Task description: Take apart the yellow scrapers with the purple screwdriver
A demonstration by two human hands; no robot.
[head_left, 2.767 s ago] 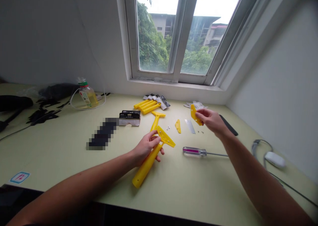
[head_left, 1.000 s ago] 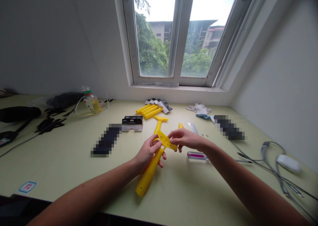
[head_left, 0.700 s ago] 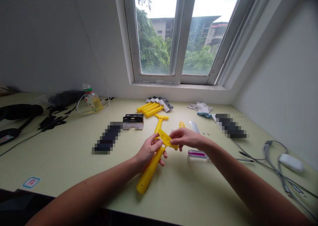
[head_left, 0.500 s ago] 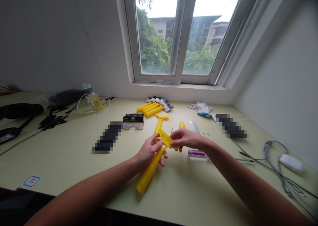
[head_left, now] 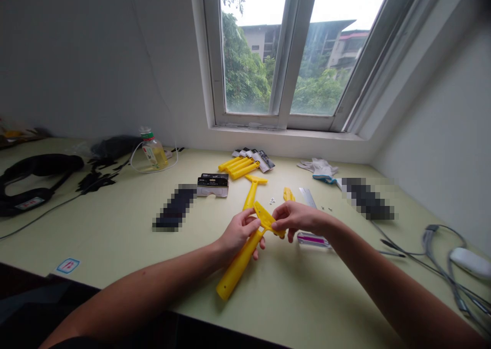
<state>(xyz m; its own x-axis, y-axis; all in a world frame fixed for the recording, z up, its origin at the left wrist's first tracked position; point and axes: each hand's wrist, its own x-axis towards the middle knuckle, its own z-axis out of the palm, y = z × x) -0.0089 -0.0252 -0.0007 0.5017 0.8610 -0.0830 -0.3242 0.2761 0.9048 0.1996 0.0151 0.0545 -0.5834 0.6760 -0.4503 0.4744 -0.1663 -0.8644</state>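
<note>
My left hand point(head_left: 241, 232) is closed around the neck of a yellow scraper point(head_left: 238, 267), whose thick handle slants down toward the table's front edge. At its flat, triangular head, my right hand point(head_left: 294, 219) pinches the right end between thumb and fingers. Some of the head is hidden by those fingers. Just beyond lies a second yellow scraper point(head_left: 251, 191) with a T-shaped head. Small screws point(head_left: 272, 201) sit in a little heap near my right hand. Past that hand are a yellow piece point(head_left: 288, 194) and a flat metal blade point(head_left: 308, 198).
Several yellow handles point(head_left: 240, 167) with black packaging lie below the window. A black box point(head_left: 213, 185) and a pixelated dark object point(head_left: 174, 208) are left. A clear case with a magenta strip point(head_left: 312, 240), gloves point(head_left: 319, 167) and cables point(head_left: 437, 257) lie right. A bottle point(head_left: 154, 152) stands back left.
The whole scene has shifted slightly to the right in view as the head camera turned. Both hands keep their hold on the scraper, with little visible change in their grip.
</note>
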